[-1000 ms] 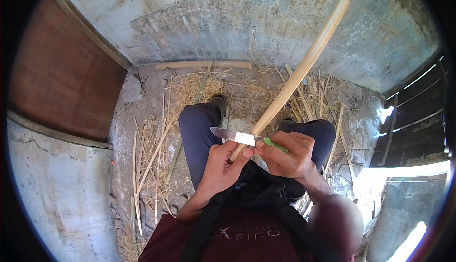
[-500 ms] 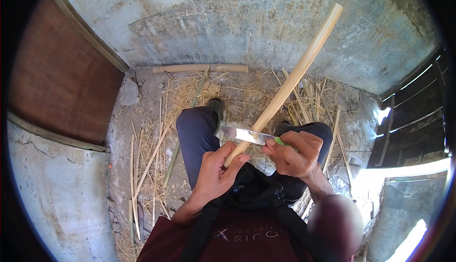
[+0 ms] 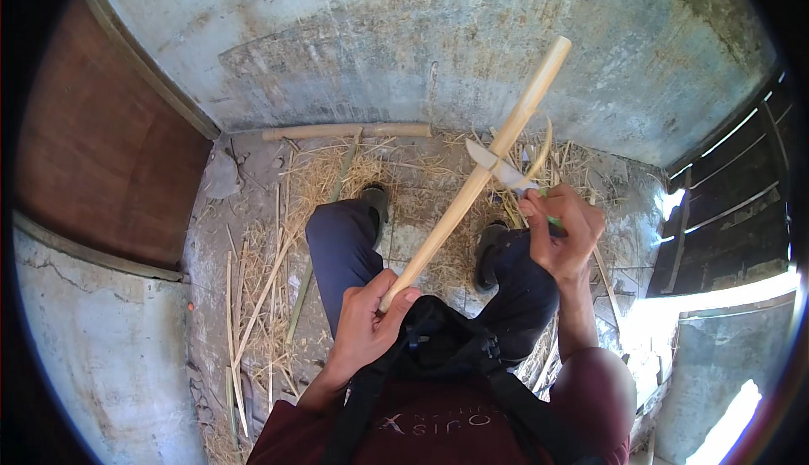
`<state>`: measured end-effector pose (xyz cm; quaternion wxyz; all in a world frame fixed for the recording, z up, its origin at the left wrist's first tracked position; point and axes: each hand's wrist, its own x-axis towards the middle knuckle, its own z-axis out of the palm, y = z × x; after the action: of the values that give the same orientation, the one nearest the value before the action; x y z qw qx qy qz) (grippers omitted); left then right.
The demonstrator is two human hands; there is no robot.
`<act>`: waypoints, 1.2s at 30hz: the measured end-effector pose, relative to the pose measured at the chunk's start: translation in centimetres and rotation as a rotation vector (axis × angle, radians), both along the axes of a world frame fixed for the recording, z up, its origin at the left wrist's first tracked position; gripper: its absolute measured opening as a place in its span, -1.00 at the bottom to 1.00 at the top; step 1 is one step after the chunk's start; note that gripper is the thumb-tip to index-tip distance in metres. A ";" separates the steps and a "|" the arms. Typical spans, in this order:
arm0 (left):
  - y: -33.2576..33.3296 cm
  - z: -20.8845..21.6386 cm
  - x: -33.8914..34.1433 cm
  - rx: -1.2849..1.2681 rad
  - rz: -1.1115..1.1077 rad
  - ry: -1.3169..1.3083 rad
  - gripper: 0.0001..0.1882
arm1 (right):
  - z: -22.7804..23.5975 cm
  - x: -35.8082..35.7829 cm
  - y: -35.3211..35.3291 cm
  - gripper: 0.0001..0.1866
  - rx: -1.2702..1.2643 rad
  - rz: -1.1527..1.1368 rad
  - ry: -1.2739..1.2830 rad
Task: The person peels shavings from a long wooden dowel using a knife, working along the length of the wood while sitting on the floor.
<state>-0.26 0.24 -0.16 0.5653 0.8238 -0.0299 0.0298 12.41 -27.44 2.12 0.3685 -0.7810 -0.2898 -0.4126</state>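
Gripping pale stick (image 3: 458, 212) by near end, left hand (image 3: 368, 323) curled closed, slanting over straw (image 3: 324, 170); clutching knife (image 3: 510, 174) in closed right hand (image 3: 570, 233), blade crossing stick, shaving (image 3: 543, 157) alongside. Pole (image 3: 396, 130) along floor's (image 3: 409, 220) far edge.

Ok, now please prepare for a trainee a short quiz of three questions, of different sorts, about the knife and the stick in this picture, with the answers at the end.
1. Which hand holds the knife?
2. True or false: the left hand grips the stick at the end nearer the person's body.
3. What colour shows on the knife's handle? a) red b) green c) white

Key: 1. The right hand. 2. True. 3. b) green.
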 end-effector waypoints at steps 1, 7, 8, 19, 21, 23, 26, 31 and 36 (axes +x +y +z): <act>0.0 -0.2 0.0 -0.012 0.002 -0.001 -0.61 | 0.0 0.1 0.3 -0.81 -0.007 0.012 0.005; -0.5 0.0 -0.2 -0.015 -0.006 0.015 -0.60 | 0.6 1.9 -0.9 -0.85 -0.039 0.019 -0.035; -0.5 0.1 -0.3 -0.009 -0.006 0.013 -0.60 | 0.6 2.6 -1.6 -0.85 -0.008 -0.007 -0.033; 0.9 -1.1 -0.8 0.088 -0.018 0.036 -0.63 | 1.0 7.1 -4.6 -0.84 0.119 -0.132 0.109; 0.9 -1.0 -0.7 0.098 -0.014 0.047 -0.63 | 0.6 7.9 -4.8 -0.84 0.085 -0.114 0.089; 1.0 -1.2 -0.8 0.106 -0.008 0.058 -0.63 | -0.1 8.1 -4.6 -0.84 0.069 -0.098 0.079; 0.7 -1.5 -0.6 0.079 -0.010 0.053 -0.63 | -0.6 8.1 -3.0 -0.85 0.051 -0.065 0.080; 1.0 -1.9 -0.7 0.059 -0.038 0.041 -0.63 | 0.3 9.6 -3.6 -0.87 0.122 -0.003 0.049; 1.2 -1.4 -1.1 0.068 0.000 0.110 -0.61 | -0.1 12.1 -5.5 -0.86 0.005 -0.235 0.091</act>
<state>-1.31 1.40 -1.61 0.5377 0.8429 0.0002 -0.0167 24.50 -32.89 1.99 0.3322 -0.8267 -0.1784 -0.4177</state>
